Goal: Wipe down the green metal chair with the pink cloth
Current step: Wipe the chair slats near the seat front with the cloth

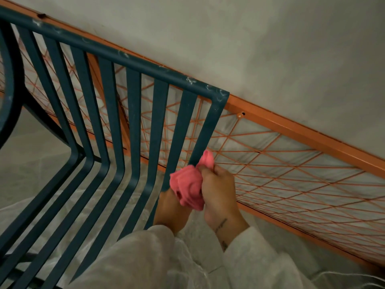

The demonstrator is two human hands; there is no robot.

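The dark green metal chair (133, 113) fills the left and middle, its slatted back bending into the seat. White smudges dot its top rail. The pink cloth (188, 185) is bunched around the lower part of the rightmost slat. My right hand (218, 190) grips the cloth from the right side. My left hand (171, 207) sits just below the cloth, fingers partly hidden under it and behind the slat; it seems to hold the cloth's lower edge. Both wrists wear white sleeves.
An orange metal frame with crossed wire mesh (291, 163) leans along the grey wall (250, 49) directly behind the chair. Pale tiled floor (31, 163) shows under the seat. White fabric of my clothing covers the bottom of the view.
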